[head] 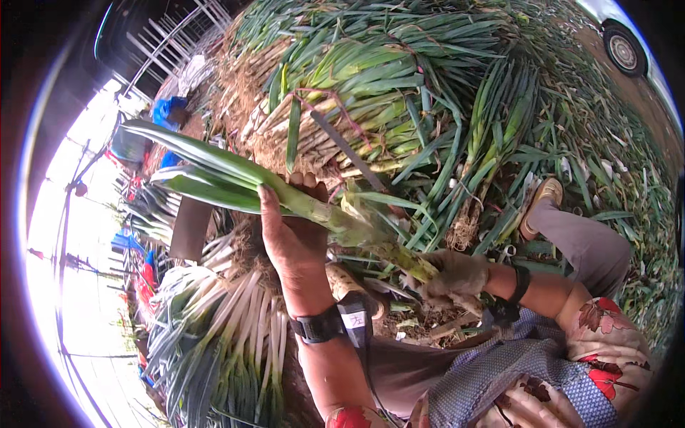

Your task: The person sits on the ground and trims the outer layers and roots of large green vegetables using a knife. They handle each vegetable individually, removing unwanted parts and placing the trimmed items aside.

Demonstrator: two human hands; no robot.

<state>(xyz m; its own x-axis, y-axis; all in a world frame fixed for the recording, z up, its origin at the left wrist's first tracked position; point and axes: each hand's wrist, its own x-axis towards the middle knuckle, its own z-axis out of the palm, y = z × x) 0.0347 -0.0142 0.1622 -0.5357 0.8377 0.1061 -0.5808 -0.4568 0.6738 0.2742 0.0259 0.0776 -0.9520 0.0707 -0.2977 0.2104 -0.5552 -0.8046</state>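
My left hand [294,230] is bare and grips a large green onion or leek [321,211] around its upper stalk, with the green leaves pointing to the upper left. At the stalk's lower end, my right hand [455,273], in a soiled glove, is closed around the outer layers near the base; the fingertips are partly hidden. That part of the stalk looks blurred. Below my left hand lies a pile of pale-stemmed green onions [251,315], roots towards the top. Beyond the held stalk, tied bundles of untrimmed green onions [364,91] are heaped.
A flat dark metal strip [348,152] slants behind the stalk, and a brown-grey plate [191,229] stands left. A loose bunch with roots [481,155] lies right of the heap. Stripped leaves [604,160] cover the ground near my shoe [543,203]. A vehicle wheel [623,49] is far right.
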